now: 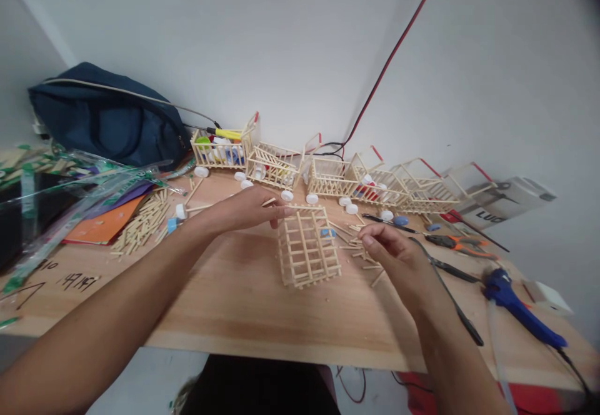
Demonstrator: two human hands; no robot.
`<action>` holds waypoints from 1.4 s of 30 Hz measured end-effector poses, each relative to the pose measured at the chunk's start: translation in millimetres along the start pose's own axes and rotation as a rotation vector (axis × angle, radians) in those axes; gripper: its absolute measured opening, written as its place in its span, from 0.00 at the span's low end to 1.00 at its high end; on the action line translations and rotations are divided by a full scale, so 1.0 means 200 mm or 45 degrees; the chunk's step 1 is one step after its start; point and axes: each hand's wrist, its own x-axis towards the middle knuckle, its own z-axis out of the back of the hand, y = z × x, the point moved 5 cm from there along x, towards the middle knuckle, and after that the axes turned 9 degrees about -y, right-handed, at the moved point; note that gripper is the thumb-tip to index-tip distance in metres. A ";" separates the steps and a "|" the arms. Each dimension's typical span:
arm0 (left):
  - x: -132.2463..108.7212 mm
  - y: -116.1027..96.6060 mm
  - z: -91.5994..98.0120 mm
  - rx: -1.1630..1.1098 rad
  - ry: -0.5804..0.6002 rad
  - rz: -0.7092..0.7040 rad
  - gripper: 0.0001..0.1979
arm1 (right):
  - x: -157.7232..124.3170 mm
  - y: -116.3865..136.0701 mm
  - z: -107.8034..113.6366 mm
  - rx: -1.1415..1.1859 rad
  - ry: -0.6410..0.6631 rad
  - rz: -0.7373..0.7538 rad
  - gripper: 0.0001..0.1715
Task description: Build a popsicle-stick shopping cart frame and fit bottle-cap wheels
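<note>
A small crate-like basket of glued wooden sticks (307,246) stands on the table in front of me, its grid side facing up. My left hand (253,207) is at the basket's far left corner, fingers closed, and a short wooden stick (269,202) pokes out between them. To the right of the basket, my right hand (391,243) has thumb and forefinger pinched together above loose sticks (360,255). Whatever is in that pinch is too small to make out. A blue bottle cap (328,232) shows through the basket's bars.
Several finished stick carts (332,177) with cap wheels line the wall. Rightward lie pliers (459,243) and a blue glue gun (520,309) with its cord. A stick pile (145,221), orange paper (105,221) and a dark blue bag (112,115) occupy the left.
</note>
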 end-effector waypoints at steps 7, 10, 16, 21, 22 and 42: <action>0.00 -0.02 0.00 0.040 -0.004 -0.047 0.26 | -0.04 0.13 -0.11 0.116 0.094 -0.090 0.14; 0.00 -0.01 0.00 0.025 -0.002 -0.057 0.25 | -0.05 0.16 -0.17 0.158 0.110 -0.104 0.14; 0.00 -0.02 0.00 0.032 -0.001 -0.066 0.24 | -0.02 0.12 -0.19 0.236 0.101 -0.104 0.13; -0.01 -0.02 0.06 -0.056 -0.177 0.064 0.16 | 0.02 0.07 -0.12 0.202 0.017 -0.108 0.15; -0.01 -0.02 0.07 -0.131 -0.235 0.127 0.13 | 0.03 0.07 -0.11 0.195 0.003 -0.114 0.15; -0.06 -0.10 -0.01 -1.664 -0.349 0.435 0.05 | 0.18 0.20 -0.31 0.076 0.034 0.225 0.09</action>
